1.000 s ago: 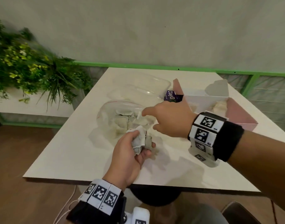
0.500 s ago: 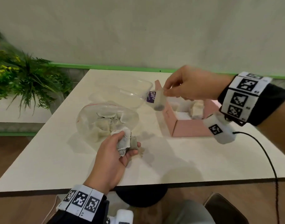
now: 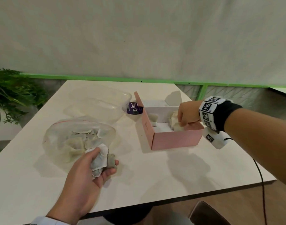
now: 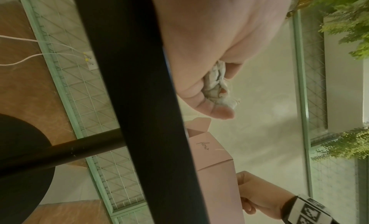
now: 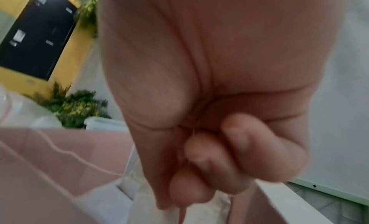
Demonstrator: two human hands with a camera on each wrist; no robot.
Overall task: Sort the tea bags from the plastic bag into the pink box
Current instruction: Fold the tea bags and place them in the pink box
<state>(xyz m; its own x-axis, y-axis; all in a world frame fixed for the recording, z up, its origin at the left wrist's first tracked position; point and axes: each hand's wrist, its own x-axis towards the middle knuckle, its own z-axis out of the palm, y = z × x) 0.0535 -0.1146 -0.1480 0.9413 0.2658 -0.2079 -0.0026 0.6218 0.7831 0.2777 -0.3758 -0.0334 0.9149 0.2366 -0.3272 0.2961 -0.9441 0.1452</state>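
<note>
My left hand [image 3: 105,158] hovers over the table's near side, palm up, gripping a crumpled clump of tea bags [image 3: 98,161]; the left wrist view shows the same clump of tea bags [image 4: 215,82] pressed between thumb and fingers. Just behind it lies the clear plastic bag [image 3: 77,137] with several tea bags inside. The open pink box [image 3: 176,138] stands to the right. My right hand [image 3: 182,123] reaches into its right end, fingers curled on a tea bag [image 3: 174,126]. In the right wrist view a thin string runs through the curled fingers [image 5: 209,164].
An empty clear plastic tub [image 3: 98,103] sits behind the bag, with a purple-labelled item [image 3: 133,108] beside the box's raised lid flap. More tea bags [image 3: 153,118] lie in the box. A plant [image 3: 9,98] stands off the left edge. A black cable [image 3: 260,176] hangs off my right wrist.
My right hand carried a tea bag from the left hand's clump rightward and lowered it into the pink box. The left hand keeps holding its clump in about the same place.
</note>
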